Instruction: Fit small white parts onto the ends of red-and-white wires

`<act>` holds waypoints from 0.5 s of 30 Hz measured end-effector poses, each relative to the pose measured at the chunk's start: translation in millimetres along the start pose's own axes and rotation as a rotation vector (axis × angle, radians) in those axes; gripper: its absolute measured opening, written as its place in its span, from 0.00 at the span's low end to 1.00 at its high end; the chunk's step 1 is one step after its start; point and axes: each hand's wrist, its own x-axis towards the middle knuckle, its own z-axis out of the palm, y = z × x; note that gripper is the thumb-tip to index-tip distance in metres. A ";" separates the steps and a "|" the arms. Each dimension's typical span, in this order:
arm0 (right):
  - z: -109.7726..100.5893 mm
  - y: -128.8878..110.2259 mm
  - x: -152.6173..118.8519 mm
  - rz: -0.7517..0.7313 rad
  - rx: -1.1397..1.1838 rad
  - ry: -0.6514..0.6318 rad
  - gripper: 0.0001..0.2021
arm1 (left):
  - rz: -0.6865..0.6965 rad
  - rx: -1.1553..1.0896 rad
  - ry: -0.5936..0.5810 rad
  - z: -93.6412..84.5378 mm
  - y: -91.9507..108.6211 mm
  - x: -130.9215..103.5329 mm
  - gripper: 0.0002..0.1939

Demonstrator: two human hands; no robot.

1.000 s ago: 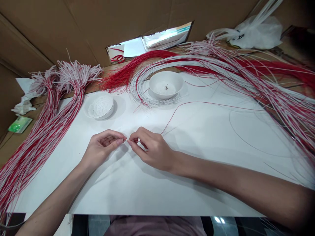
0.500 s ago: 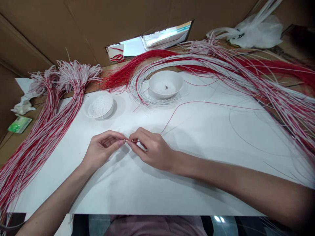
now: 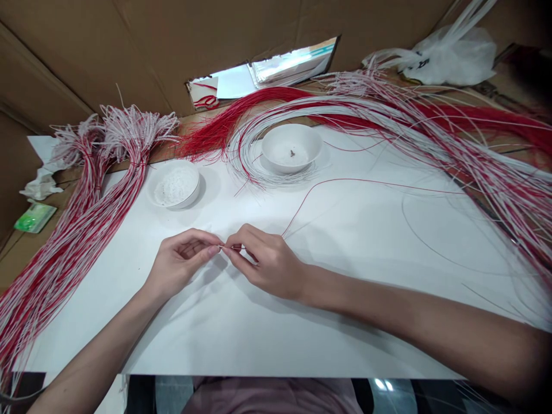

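Note:
My left hand [image 3: 181, 261] pinches the end of a thin red and white strand between thumb and index finger. Close beside it, my right hand [image 3: 265, 259] grips the same strand with its fingertips, a short piece showing between the two hands. From behind my right hand a red strand [image 3: 328, 180] curves up and off to the right over the white table [image 3: 280, 345]. Past my hands stand a white bowl with white bits [image 3: 175, 185] and another white bowl with a small dark speck [image 3: 292, 148].
Bundles of red and white strands lie at the left [image 3: 86, 230] and right [image 3: 487, 155]. A red bundle [image 3: 224, 123] and coiled white strands [image 3: 241, 152] are at the back. A plastic bag [image 3: 461, 54] sits back right, a green packet [image 3: 35, 217] far left. Cardboard [image 3: 142, 46] stands behind.

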 end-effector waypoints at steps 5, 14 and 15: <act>0.4 0.6 -0.8 0.015 -0.014 -0.015 0.06 | 0.032 0.033 0.023 1.5 -3.4 0.3 0.06; 1.1 2.0 -2.1 0.086 -0.046 -0.016 0.09 | 0.087 0.271 0.042 0.9 -6.6 -1.1 0.05; 1.3 2.3 -2.3 0.091 -0.047 -0.013 0.08 | 0.114 0.298 0.045 1.6 -7.4 -1.6 0.05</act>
